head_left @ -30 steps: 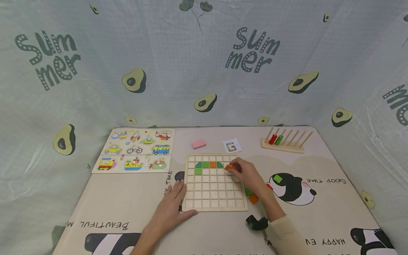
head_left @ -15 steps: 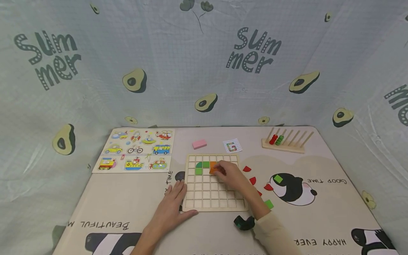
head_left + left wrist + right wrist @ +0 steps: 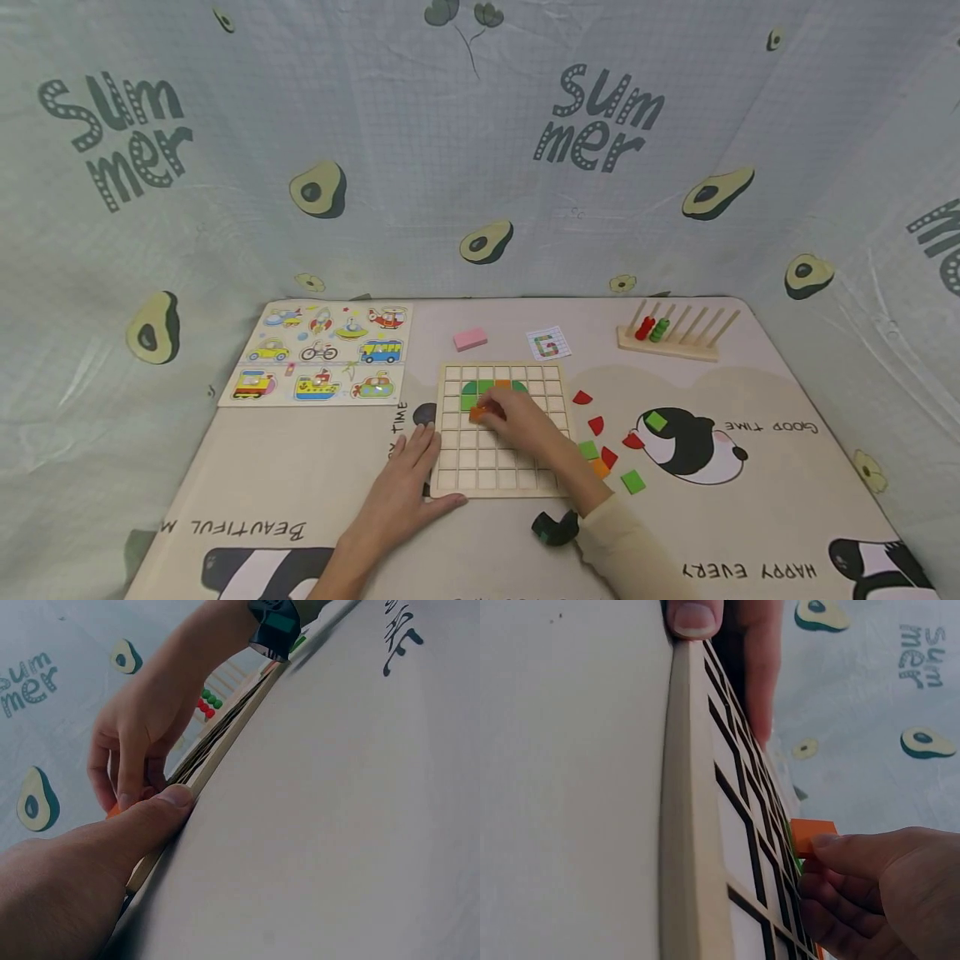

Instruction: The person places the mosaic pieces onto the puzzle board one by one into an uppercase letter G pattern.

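A wooden grid board lies in front of me. Its second row holds green tiles and an orange tile, with a green square below them. My right hand pinches an orange square tile just above the board's left columns, under that green square. The right wrist view shows this orange tile at my fingertips over the board. My left hand lies flat at the board's left edge, thumb pressed against the rim.
Loose red, green and orange pieces lie right of the board. A pattern card and a pink block sit behind it. Vehicle puzzles are at back left, a peg rack at back right.
My right hand carried the orange tile leftward, from the board's right side to its left columns, uncovering loose pieces on the right. The left hand stayed put.
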{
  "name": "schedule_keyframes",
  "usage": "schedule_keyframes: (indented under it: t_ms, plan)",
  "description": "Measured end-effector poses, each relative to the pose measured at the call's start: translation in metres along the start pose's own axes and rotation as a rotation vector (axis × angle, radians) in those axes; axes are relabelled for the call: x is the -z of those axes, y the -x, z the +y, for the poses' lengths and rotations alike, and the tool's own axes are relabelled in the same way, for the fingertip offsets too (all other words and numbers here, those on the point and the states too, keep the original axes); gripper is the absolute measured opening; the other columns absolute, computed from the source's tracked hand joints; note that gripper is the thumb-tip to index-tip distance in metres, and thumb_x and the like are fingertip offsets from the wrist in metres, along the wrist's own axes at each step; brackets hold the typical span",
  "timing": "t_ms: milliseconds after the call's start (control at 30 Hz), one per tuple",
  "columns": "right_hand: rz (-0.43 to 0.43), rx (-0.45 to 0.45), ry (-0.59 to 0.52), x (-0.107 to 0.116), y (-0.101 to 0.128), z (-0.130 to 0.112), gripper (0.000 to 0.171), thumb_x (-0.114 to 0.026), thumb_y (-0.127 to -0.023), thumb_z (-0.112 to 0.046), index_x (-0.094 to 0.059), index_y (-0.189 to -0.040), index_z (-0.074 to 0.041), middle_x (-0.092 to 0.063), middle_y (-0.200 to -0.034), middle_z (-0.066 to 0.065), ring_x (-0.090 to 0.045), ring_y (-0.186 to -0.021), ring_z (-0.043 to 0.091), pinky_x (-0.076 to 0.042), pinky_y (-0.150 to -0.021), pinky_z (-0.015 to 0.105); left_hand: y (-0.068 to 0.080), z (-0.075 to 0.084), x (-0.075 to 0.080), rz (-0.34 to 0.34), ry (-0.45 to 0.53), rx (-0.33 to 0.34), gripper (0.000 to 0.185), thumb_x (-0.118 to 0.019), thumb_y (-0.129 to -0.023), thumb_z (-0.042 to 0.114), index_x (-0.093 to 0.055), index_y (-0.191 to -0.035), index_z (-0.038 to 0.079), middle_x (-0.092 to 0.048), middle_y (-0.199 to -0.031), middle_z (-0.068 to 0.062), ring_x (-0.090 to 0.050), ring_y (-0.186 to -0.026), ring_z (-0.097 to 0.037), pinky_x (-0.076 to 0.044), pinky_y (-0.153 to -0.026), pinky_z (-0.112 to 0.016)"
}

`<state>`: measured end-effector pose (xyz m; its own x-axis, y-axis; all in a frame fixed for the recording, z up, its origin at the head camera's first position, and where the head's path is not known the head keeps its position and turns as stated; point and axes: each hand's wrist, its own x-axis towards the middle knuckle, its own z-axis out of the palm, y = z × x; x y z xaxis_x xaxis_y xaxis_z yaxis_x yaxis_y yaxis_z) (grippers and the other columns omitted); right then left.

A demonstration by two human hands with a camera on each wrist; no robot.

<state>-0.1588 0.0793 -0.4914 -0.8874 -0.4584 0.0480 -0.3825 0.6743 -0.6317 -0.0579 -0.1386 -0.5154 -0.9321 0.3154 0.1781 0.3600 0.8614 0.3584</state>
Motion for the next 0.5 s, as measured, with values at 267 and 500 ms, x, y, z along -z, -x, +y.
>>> schedule_keyframes:
  t_ms: [267, 500]
  plan:
    - [0.006, 0.0, 0.002, -0.006, -0.001, -0.006, 0.017, -0.062, -0.091, -0.026, -0.066, -0.106, -0.021, -0.064, -0.09, -0.012, -0.054, -0.076, 0.004, -0.049, -0.069, 0.016, 0.0, 0.0, 0.0, 0.0, -0.007, 0.0, 0.098, -0.055, -0.074, 0.074, -0.041, -0.142, 0.005, -0.039, -0.15, -0.007, -0.031, -0.142, -0.021, -0.022, -0.121, -0.041]
    - [0.016, 0.026, 0.047, -0.012, -0.002, -0.006, 0.015, -0.06, -0.092, -0.029, -0.067, -0.103, -0.022, -0.063, -0.094, -0.012, -0.053, -0.079, 0.003, -0.05, -0.072, 0.017, -0.001, 0.0, 0.0, -0.002, -0.006, 0.003, 0.098, -0.055, -0.074, 0.075, -0.041, -0.141, 0.005, -0.04, -0.149, -0.007, -0.031, -0.142, -0.021, -0.021, -0.121, -0.04]
